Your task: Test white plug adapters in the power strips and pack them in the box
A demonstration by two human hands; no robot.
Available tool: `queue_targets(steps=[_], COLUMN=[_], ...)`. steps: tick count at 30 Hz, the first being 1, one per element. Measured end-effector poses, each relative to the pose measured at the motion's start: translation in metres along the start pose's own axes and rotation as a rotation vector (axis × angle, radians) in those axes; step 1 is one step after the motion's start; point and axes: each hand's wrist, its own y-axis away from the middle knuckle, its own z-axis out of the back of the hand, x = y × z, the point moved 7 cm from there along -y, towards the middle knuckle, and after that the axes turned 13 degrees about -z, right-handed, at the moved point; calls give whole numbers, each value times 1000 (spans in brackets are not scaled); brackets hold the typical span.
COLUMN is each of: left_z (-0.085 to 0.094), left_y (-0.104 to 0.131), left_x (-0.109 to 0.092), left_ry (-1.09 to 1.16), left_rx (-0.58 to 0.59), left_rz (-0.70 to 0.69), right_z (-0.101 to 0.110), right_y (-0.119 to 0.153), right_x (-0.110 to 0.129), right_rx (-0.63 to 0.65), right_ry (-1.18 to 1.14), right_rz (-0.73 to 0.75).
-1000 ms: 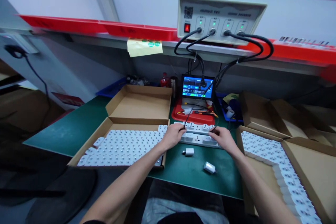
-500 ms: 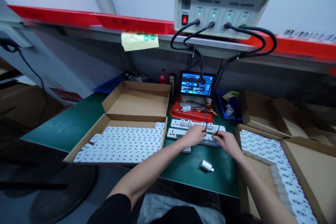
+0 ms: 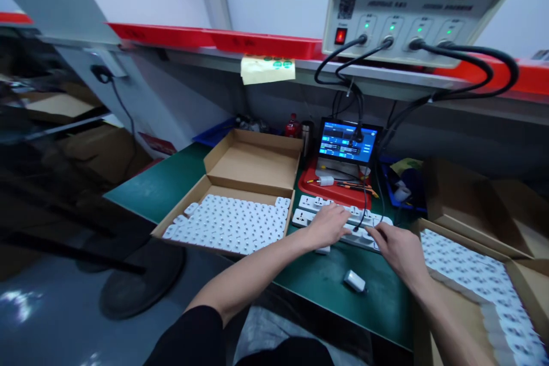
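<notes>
My left hand (image 3: 330,225) lies over the nearer white power strip (image 3: 301,217), its fingers curled down; what they grip, if anything, is hidden. Just right of its fingertips a thin black cable (image 3: 363,197) comes down to the strip. My right hand (image 3: 397,249) is closed in a pinch at the strip's right part, on a second thin dark cable (image 3: 382,206). A white charger (image 3: 355,281) lies on the green mat in front of the strips. Partly under my left wrist, another white piece (image 3: 323,250) shows.
An open carton (image 3: 253,166) of white chargers stands left, another carton (image 3: 480,246) right. Behind the strips are a red tray (image 3: 306,183) and a lit screen (image 3: 348,142). A tester box (image 3: 416,23) with thick cables sits on the shelf above.
The view has swung left, so everything appears farther right. My left fingertips now sit slightly apart from the black cable beside them. My right hand stays pinched near the strip's right part.
</notes>
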Motion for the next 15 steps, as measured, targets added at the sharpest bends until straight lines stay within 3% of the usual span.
queue_targets(steps=[4, 8, 10, 15], left_z=[14, 11, 9, 6], left_y=[44, 69, 73, 74], left_x=[38, 64, 71, 77], left_ry=[-2, 81, 122, 164], left_rx=[40, 79, 49, 20], left_rz=[137, 250, 281, 268], right_z=[-20, -45, -46, -17], right_y=[5, -8, -17, -29], right_x=[67, 117, 125, 120], right_rx=[87, 225, 254, 130], right_ry=[4, 92, 93, 18], right_rz=[192, 230, 233, 210])
